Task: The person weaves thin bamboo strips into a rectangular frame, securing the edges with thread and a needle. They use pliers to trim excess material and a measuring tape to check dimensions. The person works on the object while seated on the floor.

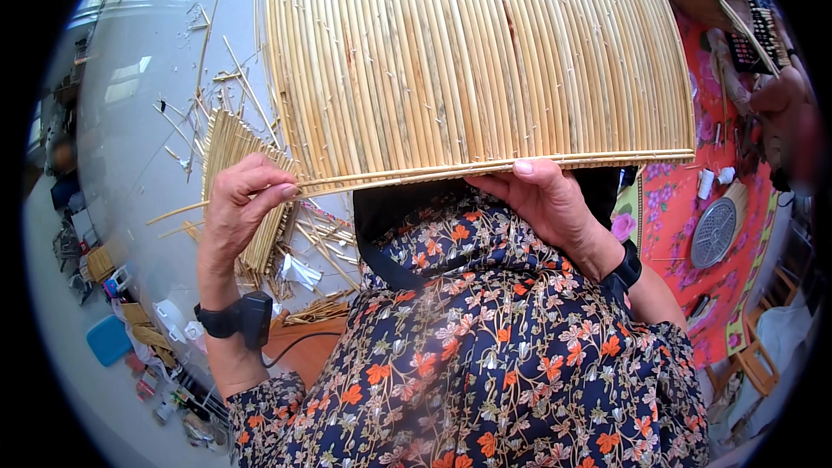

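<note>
A wide panel of pale reed stalks [468, 52], laid side by side and stitched with light thread, stretches away from my body. Along its near edge run thin cane strips [416, 171], whose loose ends stick out past the panel's left corner. My left hand [245, 204] pinches the strips at that corner between thumb and fingers. Gripping the edge right of its middle, my right hand [542, 195] has its thumb on top and its fingers underneath, partly hidden.
A smaller reed piece [234, 152] lies left on the grey table among scattered offcuts [325, 238]. On the right, a red flowered cloth [676, 234] carries a round grey perforated disc [713, 232]. Another person's hand [784, 95] shows at far right. A blue stool [108, 340] stands lower left.
</note>
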`<state>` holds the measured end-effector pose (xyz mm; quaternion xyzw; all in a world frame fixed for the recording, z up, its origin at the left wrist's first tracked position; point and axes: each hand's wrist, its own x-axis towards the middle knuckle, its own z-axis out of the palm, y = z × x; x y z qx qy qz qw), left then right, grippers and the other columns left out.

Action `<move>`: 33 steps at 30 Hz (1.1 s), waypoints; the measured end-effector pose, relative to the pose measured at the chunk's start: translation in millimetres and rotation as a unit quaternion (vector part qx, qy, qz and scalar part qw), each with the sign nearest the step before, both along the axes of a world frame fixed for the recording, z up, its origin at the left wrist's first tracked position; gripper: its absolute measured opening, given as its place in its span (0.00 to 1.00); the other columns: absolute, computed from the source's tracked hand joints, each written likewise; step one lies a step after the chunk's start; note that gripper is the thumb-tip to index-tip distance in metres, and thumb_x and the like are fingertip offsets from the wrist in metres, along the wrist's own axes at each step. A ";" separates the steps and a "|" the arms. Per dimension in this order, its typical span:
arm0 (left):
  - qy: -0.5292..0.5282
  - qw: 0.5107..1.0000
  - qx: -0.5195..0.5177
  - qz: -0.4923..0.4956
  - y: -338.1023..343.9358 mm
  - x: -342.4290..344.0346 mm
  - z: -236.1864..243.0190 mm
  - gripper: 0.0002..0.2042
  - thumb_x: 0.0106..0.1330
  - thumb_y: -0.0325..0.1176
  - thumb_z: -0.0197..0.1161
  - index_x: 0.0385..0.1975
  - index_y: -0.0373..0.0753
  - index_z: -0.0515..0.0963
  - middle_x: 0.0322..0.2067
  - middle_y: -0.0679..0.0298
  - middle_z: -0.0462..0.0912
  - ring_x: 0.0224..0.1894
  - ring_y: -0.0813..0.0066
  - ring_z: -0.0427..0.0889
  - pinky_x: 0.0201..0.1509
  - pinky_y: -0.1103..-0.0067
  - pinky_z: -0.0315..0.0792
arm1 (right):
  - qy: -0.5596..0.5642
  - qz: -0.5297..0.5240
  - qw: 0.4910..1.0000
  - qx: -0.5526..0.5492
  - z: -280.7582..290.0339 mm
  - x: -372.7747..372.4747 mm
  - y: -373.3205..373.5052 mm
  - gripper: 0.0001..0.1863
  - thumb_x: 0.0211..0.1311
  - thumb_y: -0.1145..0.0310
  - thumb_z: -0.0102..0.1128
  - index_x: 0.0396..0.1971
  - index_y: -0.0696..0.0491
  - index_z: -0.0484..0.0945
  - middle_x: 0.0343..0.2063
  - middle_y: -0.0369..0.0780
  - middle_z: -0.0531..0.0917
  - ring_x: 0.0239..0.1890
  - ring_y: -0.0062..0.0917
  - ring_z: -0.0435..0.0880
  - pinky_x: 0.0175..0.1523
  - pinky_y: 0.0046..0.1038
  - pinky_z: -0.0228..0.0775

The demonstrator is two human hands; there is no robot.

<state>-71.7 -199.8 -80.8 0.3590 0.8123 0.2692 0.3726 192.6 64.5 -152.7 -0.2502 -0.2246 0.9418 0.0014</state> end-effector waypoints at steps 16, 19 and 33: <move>0.039 0.997 0.042 -0.049 0.6 -1.6 -4.0 0.04 0.57 0.22 0.69 0.30 0.31 0.81 0.26 0.64 0.75 0.31 0.74 0.74 0.34 0.80 0.67 | 0.004 -0.007 1.000 -0.022 0.1 -0.2 -3.5 0.26 0.66 0.67 0.54 0.59 0.67 0.69 0.59 0.49 0.75 0.64 0.37 0.72 0.73 0.45 0.59; 0.058 0.995 0.032 -0.081 6.0 -3.7 -1.5 0.04 0.56 0.23 0.69 0.30 0.32 0.81 0.26 0.63 0.75 0.31 0.72 0.74 0.34 0.78 0.67 | 0.004 -0.008 1.000 -0.027 -1.6 0.0 -3.8 0.26 0.66 0.67 0.54 0.59 0.67 0.69 0.59 0.49 0.75 0.64 0.37 0.72 0.73 0.45 0.59; 0.247 0.944 0.083 -0.204 27.4 7.6 13.9 0.10 0.50 0.31 0.73 0.32 0.38 0.82 0.30 0.64 0.79 0.36 0.63 0.77 0.41 0.69 0.68 | 0.008 -0.012 1.000 -0.015 1.3 -2.3 -1.8 0.24 0.66 0.67 0.54 0.58 0.67 0.71 0.58 0.49 0.76 0.63 0.37 0.73 0.73 0.45 0.59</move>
